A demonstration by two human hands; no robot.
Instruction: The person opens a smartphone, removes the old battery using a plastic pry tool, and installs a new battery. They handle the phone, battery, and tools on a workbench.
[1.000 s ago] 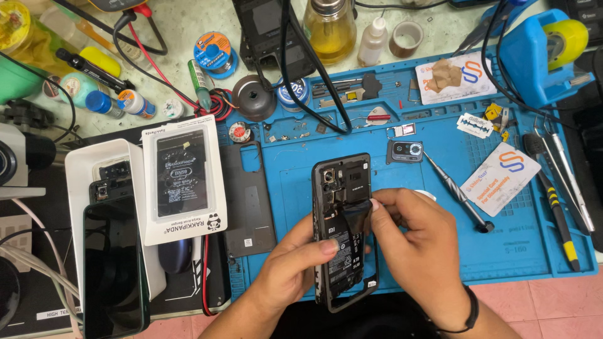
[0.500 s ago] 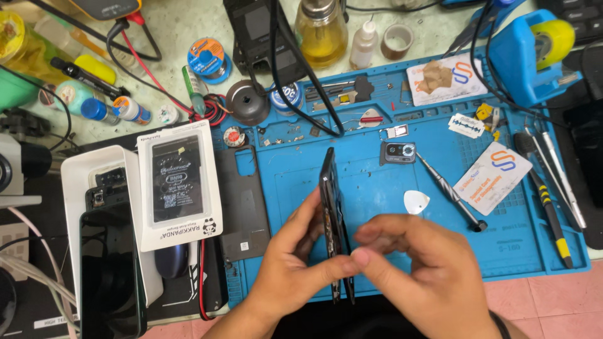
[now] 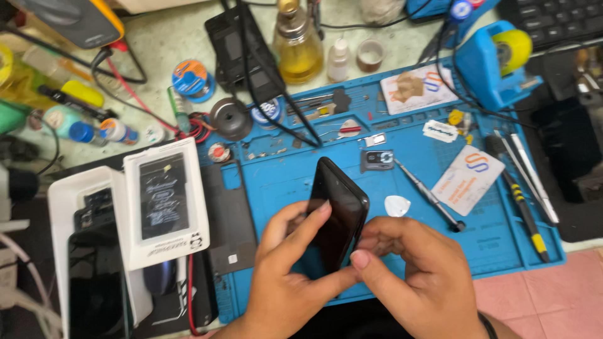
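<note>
White box (image 3: 164, 204) with a replacement battery sits at the far left of my bench, just off the edge of the blue silicone mat (image 3: 282, 182), close enough to grab without cluttering the work area. Moving right, my left hand (image 3: 290, 276) cradles the black phone (image 3: 336, 216) from below, fingers curled up around its left edge with the index fingertip pressing on the dark glass side, which faces up. My right hand (image 3: 418, 276) pinches the lower right edge between thumb and fingers, so both hands are closed on the phone, holding it tilted just above the mat's front middle. Just right of it lies a white pick (image 3: 397, 205), then a thin screwdriver (image 3: 427, 194) angled toward a small camera part (image 3: 377, 160). Further right, two cards (image 3: 468, 179) and yellow-handled tools (image 3: 524, 207) are lined up along the mat's edge, handy for my right hand.
</note>
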